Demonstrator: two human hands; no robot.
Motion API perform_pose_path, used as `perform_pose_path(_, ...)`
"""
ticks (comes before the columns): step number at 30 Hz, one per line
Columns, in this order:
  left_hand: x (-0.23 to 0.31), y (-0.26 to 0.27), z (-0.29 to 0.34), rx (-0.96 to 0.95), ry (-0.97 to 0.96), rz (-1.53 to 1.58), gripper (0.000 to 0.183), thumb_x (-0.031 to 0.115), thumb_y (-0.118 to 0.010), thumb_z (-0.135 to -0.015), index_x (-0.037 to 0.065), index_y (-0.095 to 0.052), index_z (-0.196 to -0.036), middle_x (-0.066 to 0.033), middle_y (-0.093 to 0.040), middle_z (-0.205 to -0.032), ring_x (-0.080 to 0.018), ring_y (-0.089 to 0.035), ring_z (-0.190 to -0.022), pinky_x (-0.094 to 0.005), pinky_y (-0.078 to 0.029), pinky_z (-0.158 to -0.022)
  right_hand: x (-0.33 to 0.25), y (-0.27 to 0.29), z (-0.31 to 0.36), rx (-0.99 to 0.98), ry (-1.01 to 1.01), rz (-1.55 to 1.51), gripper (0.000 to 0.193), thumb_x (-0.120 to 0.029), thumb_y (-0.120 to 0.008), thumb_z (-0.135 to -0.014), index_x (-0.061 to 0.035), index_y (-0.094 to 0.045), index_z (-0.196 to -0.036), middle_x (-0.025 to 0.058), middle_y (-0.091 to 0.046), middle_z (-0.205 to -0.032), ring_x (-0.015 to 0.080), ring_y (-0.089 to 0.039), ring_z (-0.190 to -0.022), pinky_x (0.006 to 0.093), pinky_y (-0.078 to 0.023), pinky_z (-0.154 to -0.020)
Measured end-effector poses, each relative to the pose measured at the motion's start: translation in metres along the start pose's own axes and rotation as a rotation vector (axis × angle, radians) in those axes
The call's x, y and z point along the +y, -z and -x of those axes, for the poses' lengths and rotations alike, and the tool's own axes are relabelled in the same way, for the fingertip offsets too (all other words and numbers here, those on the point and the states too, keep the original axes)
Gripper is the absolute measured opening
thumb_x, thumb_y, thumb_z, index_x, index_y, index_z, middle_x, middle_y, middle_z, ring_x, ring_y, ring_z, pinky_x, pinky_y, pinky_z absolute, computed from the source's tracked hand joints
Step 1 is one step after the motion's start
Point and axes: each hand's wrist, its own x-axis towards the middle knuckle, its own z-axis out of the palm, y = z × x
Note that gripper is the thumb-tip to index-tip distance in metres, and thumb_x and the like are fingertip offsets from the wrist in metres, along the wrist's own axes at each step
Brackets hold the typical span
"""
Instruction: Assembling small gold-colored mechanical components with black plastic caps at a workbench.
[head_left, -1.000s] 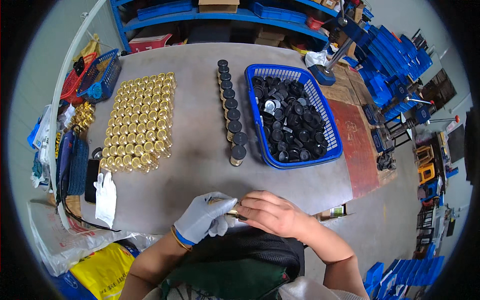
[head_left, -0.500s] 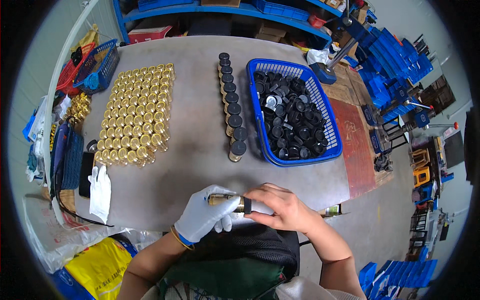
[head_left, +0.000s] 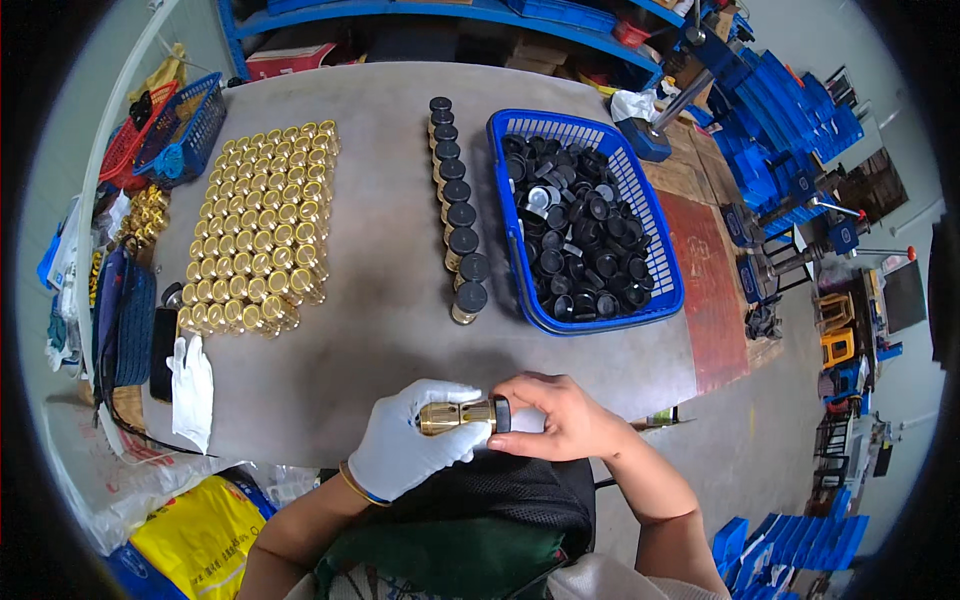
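In front of my body, my white-gloved left hand (head_left: pixel 405 450) is wrapped round a brass cylinder (head_left: pixel 458 416) lying sideways. A black cap (head_left: pixel 502 413) sits on its right end. The bare thumb and fingers of my right hand (head_left: pixel 570 425) close on this cap from both sides. Ahead on the table stands a row of similar cylinders with black caps (head_left: pixel 463 240). To its right, a blue basket (head_left: pixel 610 326) holds many loose black caps (head_left: pixel 595 225). A block of upright brass-topped cylinders (head_left: pixel 260 235) without black caps fills the table's left part.
A white glove (head_left: pixel 191 395) and a dark phone (head_left: pixel 165 350) lie at the table's left edge. Blue and red baskets (head_left: pixel 190 130) stand at the far left. A hand press (head_left: pixel 645 140) is beyond the blue basket. Blue shelving (head_left: pixel 400 12) runs behind the table.
My right fingers have shifted their hold around the black cap. More of the brass cylinder now shows in my left hand. The whole view has moved slightly.
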Motion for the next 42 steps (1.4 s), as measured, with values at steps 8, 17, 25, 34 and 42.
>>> perform_pose_path(8, 0.007, 0.017, -0.013, -0.043, 0.477, 0.311, 0.025, 0.018, -0.066, -0.087, -0.002, -0.059, -0.101, -0.0082, -0.063, -0.073, -0.0117, -0.059, -0.049, -0.0220, -0.044, -0.040, -0.017, 0.006, -0.019, 0.082, 0.466, 0.622, 0.043, -0.020, -0.078, -0.073, 0.0029, -0.061, -0.106, 0.0136, -0.065, -0.089, 0.0293, -0.064, -0.082, 0.0340, -0.048, -0.080)
perform_pose_path(17, 0.017, 0.008, -0.012, -0.004, 0.330, 0.167, 0.023, 0.013, -0.067, -0.087, 0.000, -0.058, -0.104, -0.0076, -0.063, -0.075, -0.0107, -0.060, -0.055, -0.0215, -0.045, -0.044, -0.003, -0.006, -0.032, 0.395, 0.428, 0.315, 0.036, -0.027, -0.068, -0.084, -0.0005, -0.055, -0.063, 0.0168, -0.051, -0.057, 0.0338, -0.052, -0.056, 0.0420, -0.040, -0.054)
perform_pose_path(25, -0.002, 0.002, -0.007, 0.121, -0.144, -0.257, 0.039, 0.015, -0.080, -0.072, 0.003, -0.060, -0.103, -0.0075, -0.068, -0.090, -0.0105, -0.065, -0.082, -0.0274, -0.053, -0.074, 0.003, 0.031, -0.043, 0.128, 0.046, 0.413, 0.026, -0.028, -0.062, -0.088, -0.0043, -0.063, -0.079, 0.0179, -0.059, -0.069, 0.0349, -0.059, -0.064, 0.0419, -0.048, -0.060)
perform_pose_path(34, -0.001, 0.010, -0.005, 0.053, -0.288, -0.410, 0.066, 0.002, -0.078, -0.069, -0.004, -0.048, -0.127, -0.0099, -0.060, -0.112, -0.0150, -0.060, -0.098, -0.0288, -0.049, -0.087, 0.094, 0.095, -0.099, 0.552, -0.017, 0.937, 0.016, -0.016, -0.072, -0.076, -0.0031, -0.064, -0.079, 0.0133, -0.062, -0.081, 0.0301, -0.061, -0.080, 0.0367, -0.051, -0.072)
perform_pose_path(42, -0.001, 0.011, -0.018, 0.209, 0.073, 0.329, 0.032, 0.003, -0.065, -0.083, 0.006, -0.048, -0.109, -0.0088, -0.056, -0.097, -0.0139, -0.060, -0.065, -0.0236, -0.050, -0.051, 0.002, 0.013, -0.033, -0.037, 0.069, 0.290, 0.052, -0.015, -0.076, -0.076, -0.0060, -0.046, -0.117, 0.0129, -0.060, -0.107, 0.0212, -0.064, -0.084, 0.0298, -0.052, -0.073)
